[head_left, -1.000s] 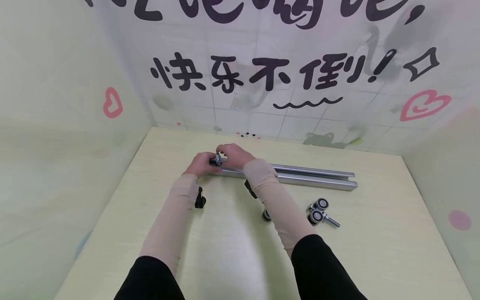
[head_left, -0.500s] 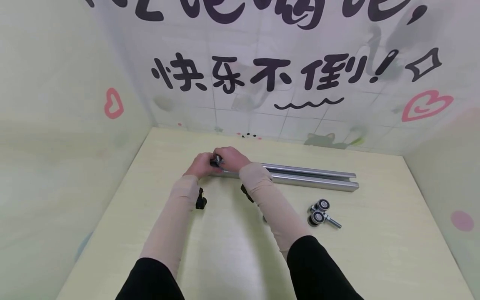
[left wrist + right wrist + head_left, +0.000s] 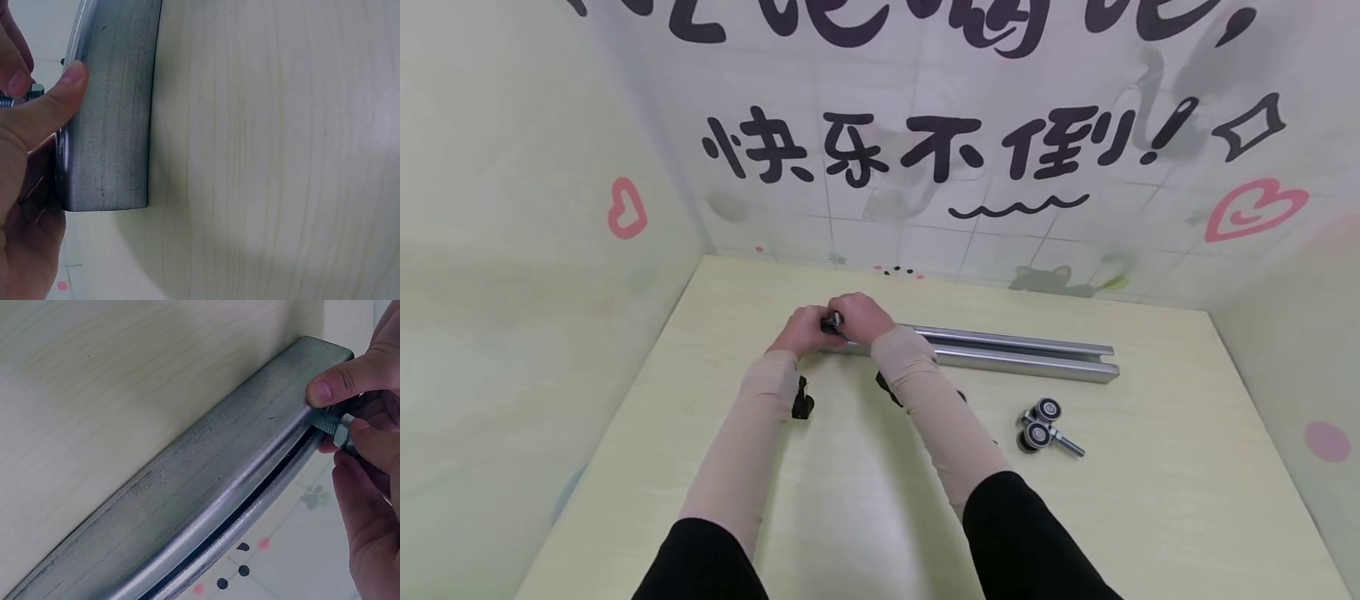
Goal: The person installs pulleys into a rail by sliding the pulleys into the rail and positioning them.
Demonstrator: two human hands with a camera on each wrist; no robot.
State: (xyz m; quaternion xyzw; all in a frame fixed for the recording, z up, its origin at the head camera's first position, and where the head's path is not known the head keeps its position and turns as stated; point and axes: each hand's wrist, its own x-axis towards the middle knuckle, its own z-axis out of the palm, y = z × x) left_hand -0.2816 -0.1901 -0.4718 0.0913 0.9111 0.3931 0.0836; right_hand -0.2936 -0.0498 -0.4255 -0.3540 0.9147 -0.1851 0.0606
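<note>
A grey metal channel rail [image 3: 1015, 359] lies on the table with its long slot facing up. My left hand [image 3: 801, 331] grips its left end, thumb [image 3: 56, 103] on the side wall and fingers on the far side. My right hand [image 3: 863, 317] pinches a threaded bolt with a hex nut [image 3: 341, 432] by its outer end. The bolt stands out of the slot close to my left thumb. Whatever the bolt is fixed to inside the rail is hidden.
A roller trolley [image 3: 1037, 435] with black-and-silver wheels and a bolt lies right of my arms. One small black part [image 3: 802, 401] lies by my left forearm, another [image 3: 887, 387] beside my right sleeve. A printed cloth wall [image 3: 880, 233] stands behind the table.
My right hand has shifted slightly left and down toward the rail, and its forearm has swung left. Less of the metal piece shows between the hands. My left hand has stayed put.
</note>
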